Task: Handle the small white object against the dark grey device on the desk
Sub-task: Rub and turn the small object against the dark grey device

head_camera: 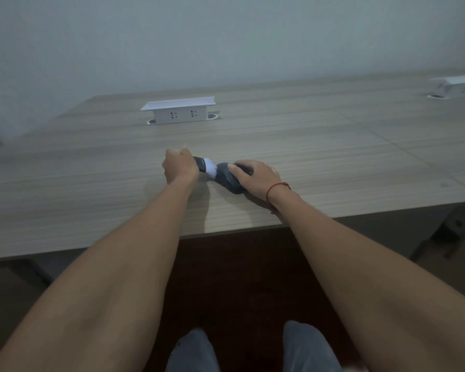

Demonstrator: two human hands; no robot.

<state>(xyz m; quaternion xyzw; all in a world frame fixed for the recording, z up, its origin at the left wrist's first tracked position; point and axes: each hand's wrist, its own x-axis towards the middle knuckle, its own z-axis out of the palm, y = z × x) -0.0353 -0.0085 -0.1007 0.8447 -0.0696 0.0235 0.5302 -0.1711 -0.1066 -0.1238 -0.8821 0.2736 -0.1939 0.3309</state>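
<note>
Right now my left hand (179, 167) is clenched around a dark handle whose small white tip (210, 169) touches the near-left end of the dark grey device (227, 178), on the desk (333, 162) a little in from its front edge. My right hand (255, 177) lies over the device, fingers curled on it, pinning it down. To do this well, I judge I should keep the device steady and work the tip with light, even pressure.

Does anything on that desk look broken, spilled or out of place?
Nothing stands out. The left hand presses a small white object against the dark grey device, steadied by the right hand. The socket box stands upright on the desk.
</note>
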